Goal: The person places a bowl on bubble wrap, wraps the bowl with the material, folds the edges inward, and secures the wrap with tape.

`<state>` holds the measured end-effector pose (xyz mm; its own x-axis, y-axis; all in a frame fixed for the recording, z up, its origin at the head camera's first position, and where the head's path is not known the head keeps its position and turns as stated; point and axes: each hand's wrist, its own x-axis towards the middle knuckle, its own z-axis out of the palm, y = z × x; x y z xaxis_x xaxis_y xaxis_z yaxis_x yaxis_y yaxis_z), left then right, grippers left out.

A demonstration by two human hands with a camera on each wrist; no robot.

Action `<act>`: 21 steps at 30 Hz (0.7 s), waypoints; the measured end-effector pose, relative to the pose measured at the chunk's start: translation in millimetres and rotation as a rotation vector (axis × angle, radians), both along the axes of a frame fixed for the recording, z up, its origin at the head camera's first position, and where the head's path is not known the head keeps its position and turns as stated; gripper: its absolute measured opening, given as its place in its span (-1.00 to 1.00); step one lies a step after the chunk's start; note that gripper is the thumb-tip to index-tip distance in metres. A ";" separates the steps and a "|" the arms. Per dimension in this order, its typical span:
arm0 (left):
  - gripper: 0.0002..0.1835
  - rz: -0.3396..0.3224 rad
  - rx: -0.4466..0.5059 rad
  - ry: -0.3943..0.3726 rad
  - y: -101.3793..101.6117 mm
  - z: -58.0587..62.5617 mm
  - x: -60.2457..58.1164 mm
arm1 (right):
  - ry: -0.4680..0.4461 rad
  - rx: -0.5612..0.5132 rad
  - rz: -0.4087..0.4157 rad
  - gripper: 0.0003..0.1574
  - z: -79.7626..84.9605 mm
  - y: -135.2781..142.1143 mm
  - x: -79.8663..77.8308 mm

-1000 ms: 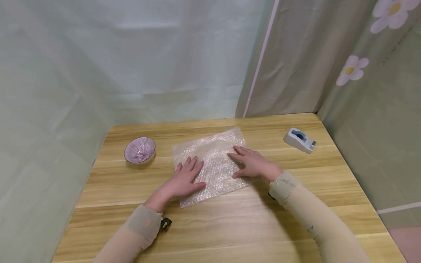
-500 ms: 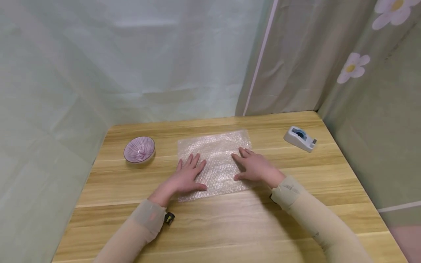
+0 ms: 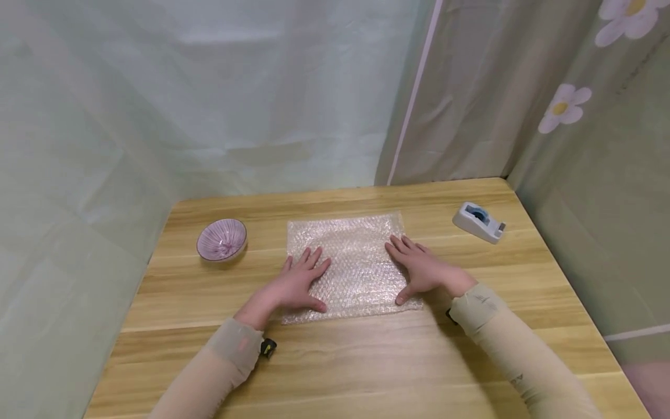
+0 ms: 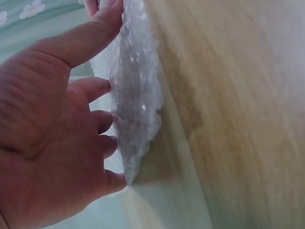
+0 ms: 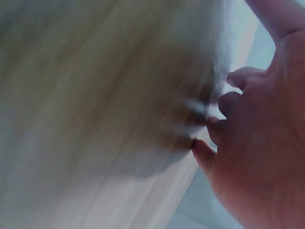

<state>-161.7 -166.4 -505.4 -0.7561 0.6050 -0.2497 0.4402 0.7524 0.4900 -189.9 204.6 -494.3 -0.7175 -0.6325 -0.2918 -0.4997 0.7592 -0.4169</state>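
Note:
A rectangular sheet of clear bubble wrap [image 3: 356, 262] lies spread on the wooden table between my two hands. My left hand [image 3: 298, 286] rests its spread fingertips on the sheet's left side. In the left wrist view, the thumb and fingertips of that hand [image 4: 62, 114] touch the bubble wrap [image 4: 136, 90] along its surface. Over on the right side of the sheet, my right hand [image 3: 421, 269] has its fingers spread, fingertips at the sheet's right edge. The right wrist view shows the right hand [image 5: 252, 129] with its fingertips down at the sheet and tabletop.
A purple-striped bowl [image 3: 222, 240] stands to the left of the sheet on the wooden table [image 3: 366, 366]. Toward the back right is a white tape dispenser [image 3: 478, 222] with a blue roll. Curtains [image 3: 293, 99] hang behind the table and at both sides.
The bubble wrap has turned slightly and shifted right, so its edges now run straighter with the table. My right hand has moved to the right and a little nearer; the left stays almost in place.

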 end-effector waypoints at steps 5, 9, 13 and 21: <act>0.31 -0.007 -0.032 0.002 1.9 7.9 3.1 | -0.028 0.008 0.029 0.88 3.0 4.5 -3.4; 0.34 -0.006 -0.057 -0.015 2.5 13.4 4.3 | -0.022 0.027 0.036 0.89 4.7 3.9 -3.1; 0.37 -0.009 -0.043 -0.029 1.3 12.2 3.8 | -0.024 0.044 0.029 0.88 7.4 1.8 -0.8; 0.36 -0.004 -0.032 -0.057 -1.4 11.2 2.3 | -0.028 0.064 0.016 0.87 8.9 -0.8 0.4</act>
